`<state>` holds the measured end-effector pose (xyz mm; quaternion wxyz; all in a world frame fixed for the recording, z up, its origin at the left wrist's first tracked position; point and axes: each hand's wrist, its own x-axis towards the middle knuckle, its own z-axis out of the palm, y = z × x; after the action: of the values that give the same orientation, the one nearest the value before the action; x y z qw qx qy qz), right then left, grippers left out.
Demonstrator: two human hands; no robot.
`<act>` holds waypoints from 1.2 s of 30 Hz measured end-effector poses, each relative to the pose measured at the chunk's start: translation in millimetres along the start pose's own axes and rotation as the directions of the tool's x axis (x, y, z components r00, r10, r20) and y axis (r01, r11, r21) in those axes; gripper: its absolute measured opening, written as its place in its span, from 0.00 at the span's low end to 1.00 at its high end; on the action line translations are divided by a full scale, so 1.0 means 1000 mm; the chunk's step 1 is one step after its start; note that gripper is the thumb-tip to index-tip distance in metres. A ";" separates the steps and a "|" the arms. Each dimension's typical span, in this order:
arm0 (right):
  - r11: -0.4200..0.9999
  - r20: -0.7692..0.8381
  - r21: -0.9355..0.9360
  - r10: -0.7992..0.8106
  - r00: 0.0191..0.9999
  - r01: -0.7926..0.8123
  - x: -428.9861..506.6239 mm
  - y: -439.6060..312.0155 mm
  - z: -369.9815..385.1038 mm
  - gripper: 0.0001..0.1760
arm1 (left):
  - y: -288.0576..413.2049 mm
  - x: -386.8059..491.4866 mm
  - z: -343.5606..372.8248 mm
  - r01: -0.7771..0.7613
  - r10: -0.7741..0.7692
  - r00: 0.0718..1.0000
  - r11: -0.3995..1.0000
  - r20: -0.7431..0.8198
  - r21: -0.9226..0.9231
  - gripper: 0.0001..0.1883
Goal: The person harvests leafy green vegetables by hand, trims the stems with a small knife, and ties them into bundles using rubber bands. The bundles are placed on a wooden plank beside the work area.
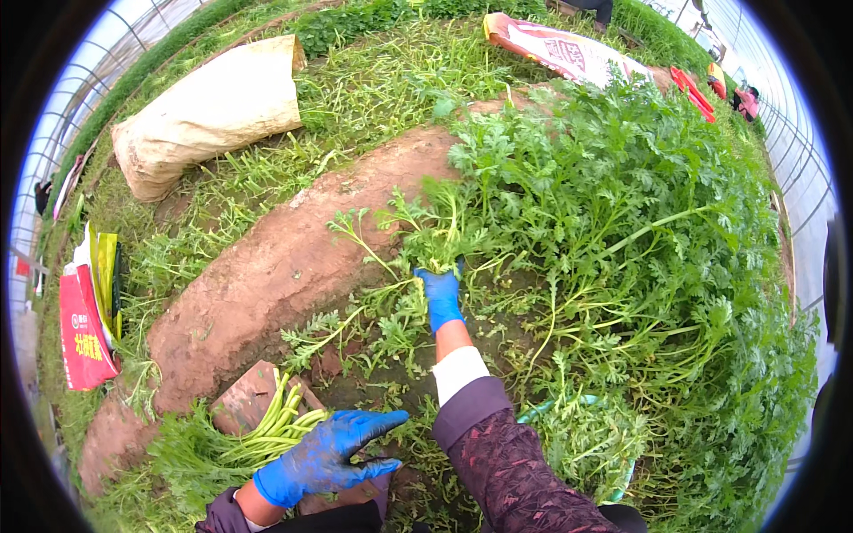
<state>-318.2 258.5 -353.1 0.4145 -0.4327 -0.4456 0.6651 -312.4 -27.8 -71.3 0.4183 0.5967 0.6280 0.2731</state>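
Observation:
My left hand [326, 456], in a soiled blue glove, is at the lower left with its fingers apart and nothing in its grip. Just left of it lies a bundle of cut leafy greens [266, 430], its pale stems resting over a brown board [243, 400]. Farther forward, near the centre, my right hand [440, 293] wears a blue glove too. It is closed around a clump of leafy greens [443, 250], which partly hides the fingertips. Loose sprigs [326, 333] lie on the soil left of that hand.
Dense uncut greens [633, 200] stand on the right. A bare soil ridge [266, 286] curves across the left. Beyond it lie a pale woven sack [213, 106] and a red packet [86, 330]; a printed sack [566, 50] lies at the top. A person [746, 103] is far right.

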 end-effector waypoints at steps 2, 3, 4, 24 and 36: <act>0.988 -0.109 -0.017 -0.152 0.982 0.151 -0.004 0.005 0.012 0.50 | -0.001 0.002 0.001 -0.015 0.015 1.000 1.000 -0.010 0.002 0.32; 0.982 -0.186 -0.046 -0.188 0.964 0.183 -0.007 0.007 0.016 0.47 | -0.001 0.003 0.002 -0.007 0.007 1.000 1.000 -0.001 -0.020 0.32; 0.990 -0.166 -0.091 -0.126 0.978 0.112 -0.011 0.008 0.020 0.55 | -0.001 0.004 0.002 -0.013 0.013 1.000 1.000 0.002 -0.009 0.32; 0.956 -0.179 -0.173 0.208 0.962 -0.238 -0.017 -0.024 0.030 0.21 | -0.003 0.008 0.006 0.077 -0.076 0.996 0.997 0.038 -0.020 0.32; 0.849 0.361 -0.388 -0.218 0.907 0.359 -0.044 -0.037 -0.014 0.18 | -0.002 0.005 0.018 -0.010 0.012 0.999 0.999 -0.043 0.045 0.32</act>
<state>-286.6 229.7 -312.3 0.3271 -0.3357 -0.7048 0.5326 -297.9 -25.5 -82.5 0.3895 0.6033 0.6396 0.2743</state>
